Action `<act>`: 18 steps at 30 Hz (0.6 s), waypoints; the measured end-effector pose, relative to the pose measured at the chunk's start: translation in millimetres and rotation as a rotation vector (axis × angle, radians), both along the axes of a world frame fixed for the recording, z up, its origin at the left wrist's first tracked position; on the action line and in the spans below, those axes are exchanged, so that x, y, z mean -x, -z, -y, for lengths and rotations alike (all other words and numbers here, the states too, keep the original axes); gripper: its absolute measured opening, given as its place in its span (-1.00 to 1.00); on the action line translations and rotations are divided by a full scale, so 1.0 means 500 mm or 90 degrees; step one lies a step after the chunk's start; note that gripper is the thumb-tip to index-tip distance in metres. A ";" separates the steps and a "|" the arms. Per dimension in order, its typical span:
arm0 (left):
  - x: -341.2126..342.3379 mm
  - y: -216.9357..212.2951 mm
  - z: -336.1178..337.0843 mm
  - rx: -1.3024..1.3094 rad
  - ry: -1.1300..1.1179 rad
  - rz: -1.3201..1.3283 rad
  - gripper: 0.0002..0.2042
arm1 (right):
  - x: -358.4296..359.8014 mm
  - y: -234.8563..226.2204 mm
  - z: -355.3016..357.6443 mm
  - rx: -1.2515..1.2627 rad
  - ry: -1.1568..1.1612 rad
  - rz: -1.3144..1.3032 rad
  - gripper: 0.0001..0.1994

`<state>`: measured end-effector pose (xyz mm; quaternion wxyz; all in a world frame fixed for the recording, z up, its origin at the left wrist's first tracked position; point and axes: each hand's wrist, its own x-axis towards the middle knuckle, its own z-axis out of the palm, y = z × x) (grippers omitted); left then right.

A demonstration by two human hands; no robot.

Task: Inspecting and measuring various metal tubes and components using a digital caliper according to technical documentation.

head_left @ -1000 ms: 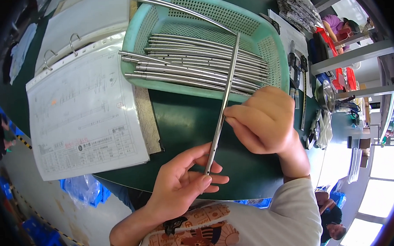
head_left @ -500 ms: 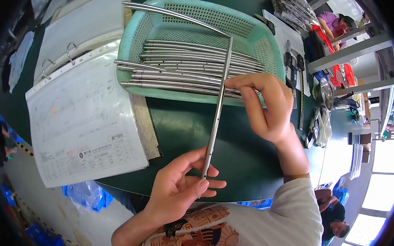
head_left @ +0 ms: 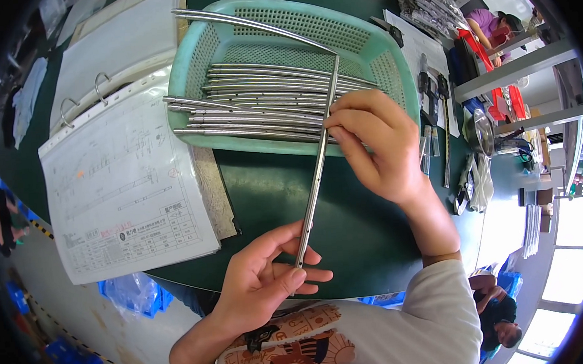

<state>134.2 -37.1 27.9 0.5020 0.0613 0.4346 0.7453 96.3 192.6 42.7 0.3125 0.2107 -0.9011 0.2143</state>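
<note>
A thin, shiny metal tube [head_left: 318,161] with small holes along its side slants up and away between my hands. Its near end rests in the grip of my left hand [head_left: 262,270], thumb and fingers around it. Higher up, my right hand [head_left: 383,144] pinches the tube between thumb and fingertips. Behind it stands a pale green perforated plastic basket [head_left: 196,62] with several similar metal tubes [head_left: 261,98] lying side by side. Another tube [head_left: 254,27] lies across the basket's far left rim, its right end meeting the far end of the held tube in this view.
An open ring binder with a drawing sheet [head_left: 123,184] lies on the dark green table [head_left: 272,189] at left. Right of the basket are a caliper [head_left: 442,95], more measuring tools, white gloves [head_left: 481,182] and a metal bowl [head_left: 480,136]. Other people are farther off at right.
My right hand has shifted slightly up and left along the tube, its fingers closing more about it. My left hand stays nearly in place. The view has moved a little.
</note>
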 end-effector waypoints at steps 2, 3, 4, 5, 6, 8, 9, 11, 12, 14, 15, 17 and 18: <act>0.002 0.001 0.001 -0.001 -0.001 -0.001 -0.54 | 0.002 -0.005 -0.002 -0.039 -0.012 -0.002 -0.87; 0.002 0.002 0.002 0.002 -0.001 -0.005 -0.54 | 0.002 -0.003 -0.003 -0.036 -0.012 -0.006 -0.87; 0.001 0.001 0.001 0.000 -0.001 0.000 -0.54 | 0.001 0.000 -0.003 -0.061 0.003 -0.037 -0.86; 0.001 0.000 0.003 0.000 -0.002 0.005 -0.54 | 0.000 0.003 -0.001 -0.084 0.018 -0.069 -0.84; 0.001 -0.004 0.003 0.006 -0.004 -0.001 -0.54 | -0.004 0.001 0.001 -0.077 0.017 -0.074 -0.84; 0.005 -0.013 0.004 0.042 -0.033 -0.010 -0.52 | -0.015 -0.007 -0.002 0.036 0.004 -0.077 -0.84; 0.013 -0.019 0.010 0.049 -0.033 -0.019 -0.52 | -0.016 -0.007 -0.010 0.105 -0.019 -0.102 -0.88; 0.040 -0.040 0.035 0.062 -0.009 -0.080 -0.54 | -0.018 -0.027 -0.019 0.190 -0.024 -0.150 -0.93; 0.057 -0.051 0.042 0.109 -0.037 -0.211 -0.56 | -0.021 -0.038 -0.030 0.204 -0.007 -0.171 -0.93; 0.116 -0.082 0.045 0.225 -0.106 -0.502 -0.62 | -0.025 -0.052 -0.052 0.180 0.021 -0.195 -0.93; 0.164 -0.087 0.040 0.347 -0.134 -0.834 -0.63 | -0.027 -0.057 -0.057 0.151 0.041 -0.205 -0.93; 0.238 -0.121 0.015 0.462 -0.160 -1.074 -0.63 | -0.030 -0.071 -0.061 0.147 0.051 -0.229 -0.93; 0.271 -0.126 0.006 0.463 -0.158 -1.090 -0.63 | -0.031 -0.077 -0.062 0.141 0.046 -0.243 -0.93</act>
